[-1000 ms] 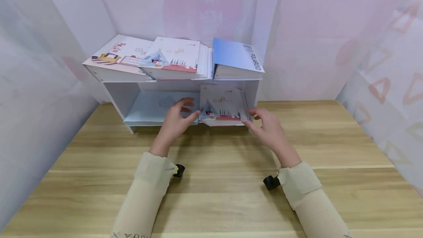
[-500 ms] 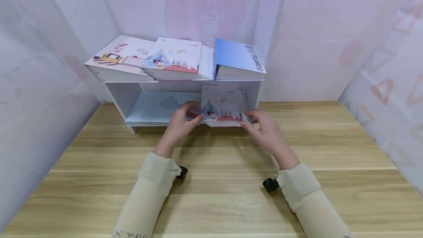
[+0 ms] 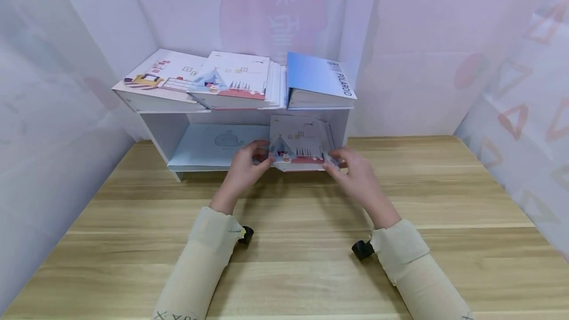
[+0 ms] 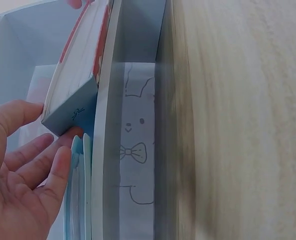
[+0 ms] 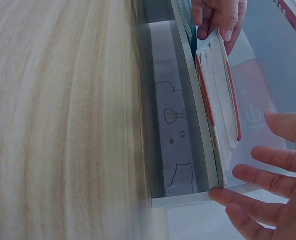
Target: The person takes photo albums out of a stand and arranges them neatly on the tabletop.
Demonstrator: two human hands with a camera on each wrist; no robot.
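A: Ground first.
B: Yellow-brown wood-grain table (image 3: 302, 270). Standing on it, a white two-tier panel shelf (image 3: 360, 23).
A: Upper tier?
B: Left to right: white book with a yellow vehicle print (image 3: 171, 70), white book with a tent print (image 3: 244, 70), glossy blue book lettered POLAROID (image 3: 315, 73).
A: Lower tier?
B: Light-blue book with a whale outline (image 3: 200, 147), lying at left. Just right of it, the piece in hand: thick white hardback with blue tent and red strip (image 3: 300, 140).
A: Grip?
B: Left hand (image 3: 243, 166) pinches the hardback's left end, fingers curled about it. Right hand (image 3: 359, 177) has its fingers spread around the right end, one fingertip at the shelf's front corner; whether it also touches the hardback, cannot tell.
A: Smallest?
B: Two small black devices (image 3: 362, 249), one beside each beige sleeve cuff (image 3: 400, 246).
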